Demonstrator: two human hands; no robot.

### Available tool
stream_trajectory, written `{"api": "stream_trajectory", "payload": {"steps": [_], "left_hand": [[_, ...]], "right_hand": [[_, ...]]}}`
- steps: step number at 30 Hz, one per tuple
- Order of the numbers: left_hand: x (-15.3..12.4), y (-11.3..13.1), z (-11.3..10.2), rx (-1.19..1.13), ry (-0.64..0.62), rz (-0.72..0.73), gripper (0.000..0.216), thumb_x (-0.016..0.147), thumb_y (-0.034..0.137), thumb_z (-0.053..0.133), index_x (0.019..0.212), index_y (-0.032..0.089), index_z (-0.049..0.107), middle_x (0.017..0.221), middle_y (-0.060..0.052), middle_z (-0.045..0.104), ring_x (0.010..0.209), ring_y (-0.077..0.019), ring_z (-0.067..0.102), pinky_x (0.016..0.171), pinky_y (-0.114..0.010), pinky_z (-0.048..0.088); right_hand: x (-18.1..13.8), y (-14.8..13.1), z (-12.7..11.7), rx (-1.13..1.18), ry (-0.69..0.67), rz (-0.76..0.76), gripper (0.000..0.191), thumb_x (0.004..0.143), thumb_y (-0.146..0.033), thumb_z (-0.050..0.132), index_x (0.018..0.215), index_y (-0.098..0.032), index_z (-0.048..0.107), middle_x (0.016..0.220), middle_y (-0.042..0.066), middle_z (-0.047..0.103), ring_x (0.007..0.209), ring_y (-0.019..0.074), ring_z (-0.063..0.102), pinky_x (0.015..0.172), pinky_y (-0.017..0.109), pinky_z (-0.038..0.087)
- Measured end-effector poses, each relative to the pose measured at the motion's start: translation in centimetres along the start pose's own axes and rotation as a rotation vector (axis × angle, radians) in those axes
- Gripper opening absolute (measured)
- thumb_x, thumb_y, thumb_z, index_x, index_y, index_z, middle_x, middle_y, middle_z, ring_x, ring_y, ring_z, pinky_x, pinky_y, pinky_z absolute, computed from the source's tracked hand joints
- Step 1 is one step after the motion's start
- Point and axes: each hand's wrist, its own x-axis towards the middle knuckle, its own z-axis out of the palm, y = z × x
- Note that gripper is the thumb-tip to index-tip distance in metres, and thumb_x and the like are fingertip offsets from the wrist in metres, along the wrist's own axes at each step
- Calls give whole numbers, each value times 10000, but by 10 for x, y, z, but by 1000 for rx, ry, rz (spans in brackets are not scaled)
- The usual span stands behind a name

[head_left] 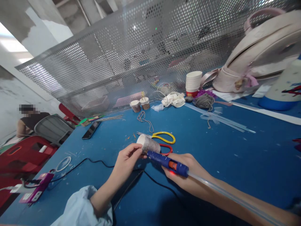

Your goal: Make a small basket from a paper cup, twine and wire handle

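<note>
The left hand (128, 157) is pinching the cup (146, 144) near its mouth, around the view's centre; the right hand (187, 182) is gripping the glue gun (160, 159), whose nozzle is pointing towards ten o'clock beside the cup, contact being hard to tell; grey yarn (154, 146) is covering most of the cup's side, so wrapping is looking nearly done, a paler band by the mouth seemingly remaining; scissors (155, 135) are lying at two o'clock from the cup; a loose strand (141, 117) is lying at twelve.

L hand (127, 159) pinching, R hand (191, 181) gripping
</note>
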Motion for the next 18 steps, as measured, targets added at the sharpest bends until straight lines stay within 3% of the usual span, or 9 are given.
{"api": "stream_trajectory", "payload": {"steps": [9,18], "left_hand": [[2,-5,-4,-29,17,15,211,817,360,629,839,158,689,782,0,656,713,-135,665,731,-248,559],[2,0,-2,105,93,17,233,783,370,649,777,138,668,679,-2,684,590,-139,676,615,-230,541]], "right_hand": [[0,-2,-1,28,38,23,169,791,-209,547,628,-193,508,527,-42,481,460,85,393,481,219,339],[1,-2,-1,41,90,79,196,794,-295,538,633,-186,562,503,-37,451,459,96,336,444,231,320]]}}
